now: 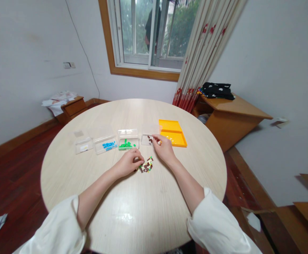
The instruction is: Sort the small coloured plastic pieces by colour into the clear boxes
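Note:
My left hand (129, 163) is at the left edge of a loose pile of small building bricks (146, 165), brown, cream, green and yellow. Its thumb and fingers are pinched together; whatever they hold is too small to make out. Over the right side of a clear plastic box with brown bricks (150, 139), my right hand (164, 147) has its fingers closed, and their contents cannot be made out. To the left stand a clear box with green bricks (126, 144) and a clear box with blue bricks (109, 145).
A clear box (77, 148) with a few pale pieces stands farthest left. An opened yellow case (181, 139) with small pale pieces lies beyond my right hand. Everything rests on a round wooden table (127, 208); a wooden cabinet (230, 120) stands at the right.

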Demonstrator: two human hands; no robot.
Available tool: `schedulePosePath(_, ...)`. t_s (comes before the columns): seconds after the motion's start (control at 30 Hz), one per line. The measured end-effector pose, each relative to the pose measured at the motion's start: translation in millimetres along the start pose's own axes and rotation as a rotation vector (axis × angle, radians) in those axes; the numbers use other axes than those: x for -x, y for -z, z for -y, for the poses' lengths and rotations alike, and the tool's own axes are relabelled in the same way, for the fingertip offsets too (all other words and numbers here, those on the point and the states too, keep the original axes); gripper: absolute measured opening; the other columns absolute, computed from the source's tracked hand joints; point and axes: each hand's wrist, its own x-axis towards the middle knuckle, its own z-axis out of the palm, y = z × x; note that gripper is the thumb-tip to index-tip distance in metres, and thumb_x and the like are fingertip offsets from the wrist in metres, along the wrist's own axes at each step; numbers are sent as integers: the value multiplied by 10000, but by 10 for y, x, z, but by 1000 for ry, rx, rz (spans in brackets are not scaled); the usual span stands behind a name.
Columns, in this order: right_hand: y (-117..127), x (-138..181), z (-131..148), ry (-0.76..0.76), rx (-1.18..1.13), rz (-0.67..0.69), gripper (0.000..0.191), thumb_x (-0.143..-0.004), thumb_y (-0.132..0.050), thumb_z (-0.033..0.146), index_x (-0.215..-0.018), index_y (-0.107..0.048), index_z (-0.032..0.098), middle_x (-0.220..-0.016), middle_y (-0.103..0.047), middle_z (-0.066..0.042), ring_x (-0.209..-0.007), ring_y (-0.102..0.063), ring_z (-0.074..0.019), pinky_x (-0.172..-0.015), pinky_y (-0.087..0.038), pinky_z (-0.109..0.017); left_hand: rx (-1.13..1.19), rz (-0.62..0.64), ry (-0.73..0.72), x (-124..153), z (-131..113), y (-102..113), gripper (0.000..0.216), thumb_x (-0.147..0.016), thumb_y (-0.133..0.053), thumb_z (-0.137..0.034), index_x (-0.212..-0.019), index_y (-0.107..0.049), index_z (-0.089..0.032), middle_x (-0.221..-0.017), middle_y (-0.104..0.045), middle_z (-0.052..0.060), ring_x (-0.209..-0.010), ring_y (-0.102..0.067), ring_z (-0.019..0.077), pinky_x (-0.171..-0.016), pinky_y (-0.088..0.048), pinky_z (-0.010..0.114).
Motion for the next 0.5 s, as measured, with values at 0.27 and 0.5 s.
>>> schedulePosePath(0.27,15,6,36,-5,-13,26,246,-786,-496,159,-950,-678,131,-907,-700,-108,-800,-620,-192,-774,-468,-331,-27,20,-9,3,-49,23,130,-763,-521,-157,-681,-622,-160,-775,-561,47,-793,-521,170,-743,-407,297)
schedulePosePath(0.5,15,10,34,-3,-37,29,257,-778,-490,152,-954,-677,133,-914,-700,-98,-807,-621,-178,-768,-467,-312,25,-128,18,-26,-42,45,115,-761,-527,-197,-671,-586,-157,-744,-557,34,-751,-516,160,-718,-404,295)
